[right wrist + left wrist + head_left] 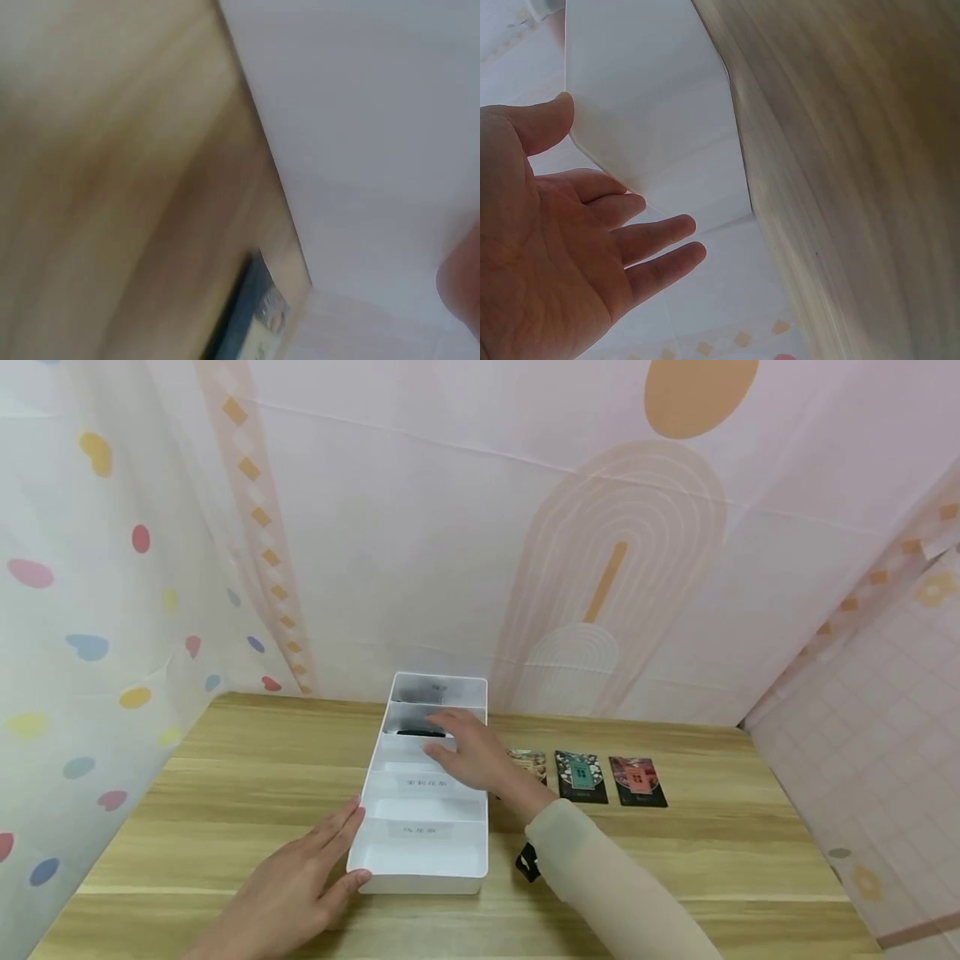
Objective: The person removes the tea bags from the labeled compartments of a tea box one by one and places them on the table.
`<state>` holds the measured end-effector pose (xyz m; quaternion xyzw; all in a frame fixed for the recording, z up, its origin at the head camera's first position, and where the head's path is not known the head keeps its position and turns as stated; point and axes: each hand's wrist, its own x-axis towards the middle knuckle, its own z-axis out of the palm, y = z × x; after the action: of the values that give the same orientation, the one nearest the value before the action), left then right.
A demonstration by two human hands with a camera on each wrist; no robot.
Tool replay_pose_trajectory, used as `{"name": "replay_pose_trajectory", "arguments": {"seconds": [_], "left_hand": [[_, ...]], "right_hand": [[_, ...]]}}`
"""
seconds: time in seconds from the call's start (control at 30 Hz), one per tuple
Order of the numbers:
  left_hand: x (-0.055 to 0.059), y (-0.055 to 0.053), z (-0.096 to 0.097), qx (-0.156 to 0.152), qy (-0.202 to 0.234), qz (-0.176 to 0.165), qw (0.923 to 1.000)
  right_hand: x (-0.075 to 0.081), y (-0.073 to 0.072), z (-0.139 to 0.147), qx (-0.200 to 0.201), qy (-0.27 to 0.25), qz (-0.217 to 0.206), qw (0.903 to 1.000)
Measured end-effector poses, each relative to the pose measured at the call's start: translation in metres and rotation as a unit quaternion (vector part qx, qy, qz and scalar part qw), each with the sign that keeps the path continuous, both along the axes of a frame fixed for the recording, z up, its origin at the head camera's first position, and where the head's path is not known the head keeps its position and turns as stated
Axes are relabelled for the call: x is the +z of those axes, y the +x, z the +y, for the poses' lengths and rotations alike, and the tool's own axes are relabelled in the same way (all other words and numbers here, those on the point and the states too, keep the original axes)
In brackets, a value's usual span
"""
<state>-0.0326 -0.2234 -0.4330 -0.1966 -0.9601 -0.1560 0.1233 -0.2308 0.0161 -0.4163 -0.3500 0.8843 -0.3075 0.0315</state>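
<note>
A long white divided box [420, 883] stands on the table with several compartments in a row, some with printed labels. My left hand [300, 872] touches its near left corner, thumb at the front edge and straight fingers along the side; in the left wrist view that hand [562, 247] shows its palm and spread fingers against the white wall. Over the middle of the box hovers my right hand [480, 756], thumb and fingers apart with nothing between them. A black-edged item [421, 733] lies in the second compartment from the back, partly hidden.
Right of the box lie a teal-and-black packet [581, 777], a red-and-black packet [638, 781] and a beige patterned packet [528, 762], half covered by my right wrist. Nearer, a black item [528, 862] is mostly hidden under the sleeve. Patterned cloth [420, 527] hangs behind the table.
</note>
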Motion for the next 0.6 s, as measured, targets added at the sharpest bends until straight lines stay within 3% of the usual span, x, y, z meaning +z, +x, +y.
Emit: {"name": "replay_pose_trajectory", "arguments": {"seconds": [0.23,0.6], "left_hand": [[0.002,-0.001,0.001,-0.004,-0.002,-0.002,1.0000],[0.001,0.000,-0.001,-0.004,-0.002,0.000,1.0000]], "right_hand": [[-0.003,-0.003,-0.005,-0.012,0.000,0.017,0.9998],[-0.003,-0.002,-0.012,-0.029,0.075,0.061,0.9948]]}}
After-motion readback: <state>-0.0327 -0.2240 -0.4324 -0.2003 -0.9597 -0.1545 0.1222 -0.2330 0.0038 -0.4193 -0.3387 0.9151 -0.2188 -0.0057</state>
